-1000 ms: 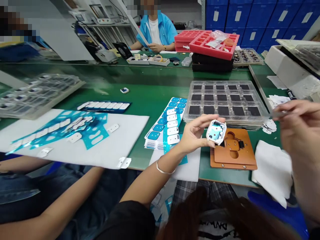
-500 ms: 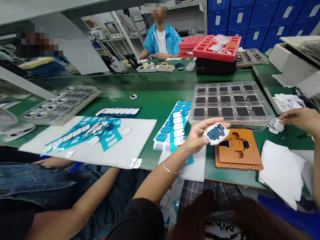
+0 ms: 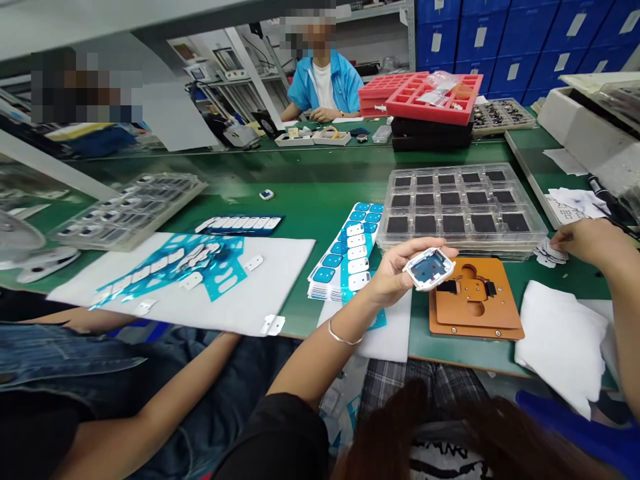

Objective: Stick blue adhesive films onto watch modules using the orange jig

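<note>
The white case point(image 3: 429, 268) is between the hands, pinched in the left hand point(image 3: 393, 272), long way mostly left to right. Far to its right, the right hand point(image 3: 593, 241) has bent fingers at the white bits point(image 3: 550, 253); I can't tell if it holds one.

I see an evenly bright indoor scene, with soft pale glare on the green tabletop point(image 3: 240, 183) and shiny highlights on the blue film point(image 3: 220, 280). Wide-angle distortion bends the edges, the far left looks smeared, and blocky pixelation covers two patches near the top.
</note>
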`<act>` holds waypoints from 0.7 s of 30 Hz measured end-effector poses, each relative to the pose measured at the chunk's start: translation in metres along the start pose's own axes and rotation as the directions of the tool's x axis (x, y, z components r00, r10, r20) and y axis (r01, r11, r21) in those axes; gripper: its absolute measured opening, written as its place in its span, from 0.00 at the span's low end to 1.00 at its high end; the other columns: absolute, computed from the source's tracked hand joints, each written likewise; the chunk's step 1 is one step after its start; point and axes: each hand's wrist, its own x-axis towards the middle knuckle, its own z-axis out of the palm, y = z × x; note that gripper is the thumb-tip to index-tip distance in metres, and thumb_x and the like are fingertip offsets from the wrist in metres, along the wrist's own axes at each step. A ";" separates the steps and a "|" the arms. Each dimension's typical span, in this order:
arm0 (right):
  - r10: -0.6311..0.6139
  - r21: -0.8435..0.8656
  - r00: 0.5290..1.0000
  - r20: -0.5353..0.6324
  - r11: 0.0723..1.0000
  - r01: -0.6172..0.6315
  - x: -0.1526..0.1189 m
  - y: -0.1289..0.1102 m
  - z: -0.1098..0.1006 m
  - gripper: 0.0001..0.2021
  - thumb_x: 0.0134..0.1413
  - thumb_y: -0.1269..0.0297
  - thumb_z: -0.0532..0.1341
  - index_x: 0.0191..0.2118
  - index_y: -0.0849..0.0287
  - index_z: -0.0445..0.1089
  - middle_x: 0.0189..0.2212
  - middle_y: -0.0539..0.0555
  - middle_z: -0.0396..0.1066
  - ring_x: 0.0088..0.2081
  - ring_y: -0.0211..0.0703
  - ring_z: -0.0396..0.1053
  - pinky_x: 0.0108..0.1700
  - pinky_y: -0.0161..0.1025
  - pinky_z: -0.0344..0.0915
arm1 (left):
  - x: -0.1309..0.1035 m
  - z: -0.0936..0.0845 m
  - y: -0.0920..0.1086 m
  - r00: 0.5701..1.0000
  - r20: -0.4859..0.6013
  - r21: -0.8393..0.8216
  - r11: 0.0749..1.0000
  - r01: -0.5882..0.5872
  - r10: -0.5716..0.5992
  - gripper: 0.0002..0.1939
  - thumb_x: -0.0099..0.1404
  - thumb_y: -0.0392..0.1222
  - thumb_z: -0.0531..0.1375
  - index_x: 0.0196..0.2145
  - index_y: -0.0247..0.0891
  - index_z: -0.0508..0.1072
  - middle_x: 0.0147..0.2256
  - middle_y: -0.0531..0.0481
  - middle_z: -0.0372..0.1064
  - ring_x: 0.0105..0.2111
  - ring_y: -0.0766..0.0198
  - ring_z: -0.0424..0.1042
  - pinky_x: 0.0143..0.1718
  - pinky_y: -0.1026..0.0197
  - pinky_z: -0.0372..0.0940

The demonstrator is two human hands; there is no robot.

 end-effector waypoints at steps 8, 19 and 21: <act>0.061 -0.218 0.964 0.260 0.976 -0.003 -0.005 -0.024 -0.006 0.18 0.22 0.60 0.79 0.13 0.57 0.69 0.14 0.52 0.60 0.20 0.37 0.50 0.29 0.44 0.51 | 0.001 -0.003 -0.007 0.999 0.003 0.059 0.998 0.037 -0.037 0.43 0.46 0.74 0.65 0.52 0.42 0.71 0.49 0.37 0.75 0.49 0.47 0.76 0.45 0.49 0.74; 0.038 -0.306 0.923 0.384 0.948 0.088 -0.022 -0.041 0.002 0.08 0.49 0.62 0.66 0.27 0.63 0.72 0.33 0.65 0.71 0.38 0.59 0.72 0.32 0.43 0.62 | 0.044 -0.097 0.061 0.693 -0.721 0.221 0.952 0.210 0.015 0.23 0.55 0.49 0.70 0.48 0.42 0.73 0.52 0.46 0.74 0.48 0.60 0.74 0.39 0.64 0.68; 0.040 -0.319 0.914 0.404 0.943 0.100 -0.024 -0.046 0.004 0.08 0.51 0.62 0.64 0.31 0.64 0.73 0.37 0.67 0.71 0.42 0.61 0.73 0.34 0.43 0.65 | 0.056 -0.135 0.067 0.613 -0.790 0.251 0.913 0.320 0.003 0.20 0.58 0.42 0.69 0.48 0.41 0.72 0.51 0.47 0.74 0.47 0.64 0.75 0.41 0.65 0.68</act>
